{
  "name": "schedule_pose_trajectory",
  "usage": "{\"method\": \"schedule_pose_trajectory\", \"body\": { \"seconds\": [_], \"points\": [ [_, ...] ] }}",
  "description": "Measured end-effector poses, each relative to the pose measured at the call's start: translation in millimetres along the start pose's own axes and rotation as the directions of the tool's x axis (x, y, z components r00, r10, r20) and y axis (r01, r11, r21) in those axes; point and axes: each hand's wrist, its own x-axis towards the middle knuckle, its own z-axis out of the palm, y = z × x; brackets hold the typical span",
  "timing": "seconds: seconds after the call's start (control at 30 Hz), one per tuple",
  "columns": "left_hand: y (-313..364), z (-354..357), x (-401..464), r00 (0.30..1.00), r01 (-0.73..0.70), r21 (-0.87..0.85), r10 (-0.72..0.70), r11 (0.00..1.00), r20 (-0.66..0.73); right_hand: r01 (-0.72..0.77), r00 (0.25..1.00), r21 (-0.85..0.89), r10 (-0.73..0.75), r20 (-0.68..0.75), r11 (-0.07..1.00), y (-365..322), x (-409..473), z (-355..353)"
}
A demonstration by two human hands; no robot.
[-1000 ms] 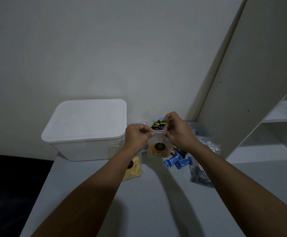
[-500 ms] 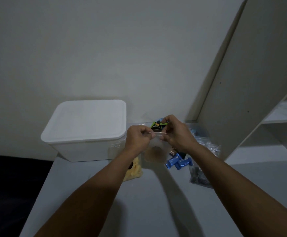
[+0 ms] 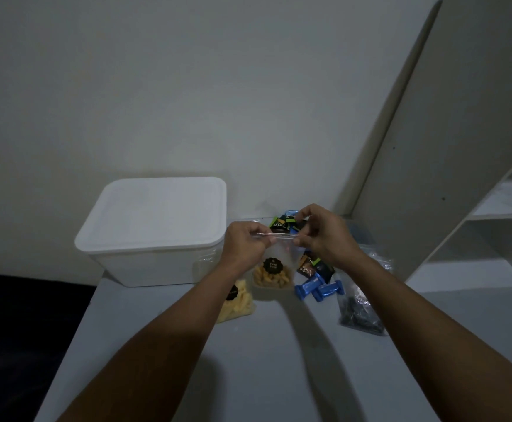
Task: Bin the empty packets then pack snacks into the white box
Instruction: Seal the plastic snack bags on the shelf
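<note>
A clear zip bag of orange snacks (image 3: pixel 274 275) with a round black label hangs above the table. My left hand (image 3: pixel 244 245) and my right hand (image 3: pixel 325 236) pinch its top strip from either side. The white box (image 3: pixel 154 236) stands at the back left with its lid on. A second clear bag of yellow snacks (image 3: pixel 238 304) lies under my left forearm. Blue wrapped sweets (image 3: pixel 318 289) and dark snack packets (image 3: pixel 311 266) lie below my right hand. More small packets (image 3: pixel 282 223) show behind the bag's top.
A clear bag of dark contents (image 3: pixel 360 312) lies at the right on the grey table (image 3: pixel 264 360). A tall white shelf unit (image 3: pixel 462 178) rises at the right. The table's left edge drops to a dark floor.
The snack bag has turned so its black label faces me again. Both hands have stayed at the bag's top strip, shifting slightly along it.
</note>
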Motion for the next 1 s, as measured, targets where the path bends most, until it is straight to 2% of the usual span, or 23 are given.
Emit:
{"method": "schedule_pose_trajectory", "body": {
  "seconds": [0.1, 0.23, 0.4, 0.6, 0.67, 0.77, 0.8, 0.87, 0.93, 1.0],
  "points": [
    [-1.1, -4.2, -0.4, 0.999, 0.012, -0.059, -0.010, 0.998, 0.035, -0.006, 1.000, 0.010, 0.006, -0.009, 1.000, 1.2, -0.2, -3.2],
    [-5.0, -14.7, 1.2, 0.997, 0.077, -0.152, -0.076, 0.985, 0.008, -0.010, 1.000, 0.057, 0.012, -0.021, 0.998, 4.4, 0.8, -7.2],
    [-7.6, -16.4, 1.5, 0.995, 0.095, -0.163, -0.099, 0.982, -0.018, -0.029, 0.999, 0.051, 0.027, 0.035, 0.998, 2.5, 1.9, -6.4],
    [-11.0, -18.7, 5.2, 0.995, 0.099, -0.202, -0.099, 0.974, 0.007, -0.036, 0.999, 0.032, 0.036, 0.001, 0.999, -2.2, 1.7, -6.3],
    [-12.7, -18.0, 5.3, 0.993, 0.095, -0.198, -0.108, 0.975, -0.054, -0.047, 0.998, 0.063, 0.049, -0.027, 0.997, -2.7, 2.0, -6.4],
    [-12.0, -15.6, 2.6, 0.964, 0.098, -0.089, -0.117, 0.991, -0.239, -0.043, 0.996, 0.063, 0.048, -0.079, 0.997, -1.9, 1.4, -5.2],
    [-9.7, -13.8, 1.1, 0.966, 0.121, -0.072, -0.134, 0.990, -0.219, -0.033, 0.995, 0.051, 0.037, -0.088, 0.998, -1.9, 0.6, -4.0],
    [-2.9, -7.9, -1.7, 0.976, 0.204, -0.124, -0.211, 0.971, -0.048, -0.018, 0.995, 0.047, 0.022, -0.095, 0.999, -1.9, -1.3, -0.4],
    [4.7, -2.8, -3.8, 0.946, 0.323, -0.233, -0.309, 0.917, 0.096, -0.014, 0.995, 0.071, 0.021, -0.093, 0.997, -2.3, -3.1, 3.4],
    [8.2, -0.5, -2.7, 0.915, 0.404, -0.326, -0.374, 0.855, 0.153, -0.020, 0.996, 0.109, 0.029, -0.085, 0.994, -2.6, -4.3, 5.6]
  ]
}}
